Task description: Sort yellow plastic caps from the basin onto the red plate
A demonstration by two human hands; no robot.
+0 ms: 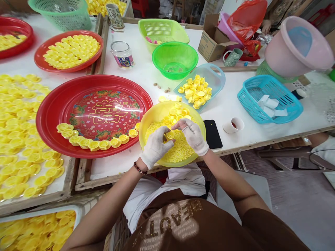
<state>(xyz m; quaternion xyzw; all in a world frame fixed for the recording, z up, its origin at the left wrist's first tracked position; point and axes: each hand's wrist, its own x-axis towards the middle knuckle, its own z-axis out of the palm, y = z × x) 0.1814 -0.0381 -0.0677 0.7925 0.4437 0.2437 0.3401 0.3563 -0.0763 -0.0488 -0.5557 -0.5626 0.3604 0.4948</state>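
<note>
Pinching small yellow plastic cup (pixel 170 135) between thumb and fingers of left hand (pixel 157 143), at about mid-frame. Held above pale yellow pellets (pixel 180 152), within yellow bowl (pixel 143 122). Too small and round to read a long axis. Holding right hand (pixel 193 136) just right of cup, fingertips drawn together; cannot tell whether grasping a pellet, touching the cup or bare.

Main relation: between both hands, gripped by left, with right close on opposite side. Piled in bowl just beyond fingertips: loose yellow cups (pixel 180 112). Seen left of both hands, left hand nearer: curved row of yellow cups (pixel 93 145) along near side of wide red tray (pixel 53 104), running up to bowl's left rim. Upper right of bowl, right hand nearer: heaped yellow cups (pixel 196 91) in light-blue plastic tray (pixel 217 87), on white counter (pixel 104 169).
</note>
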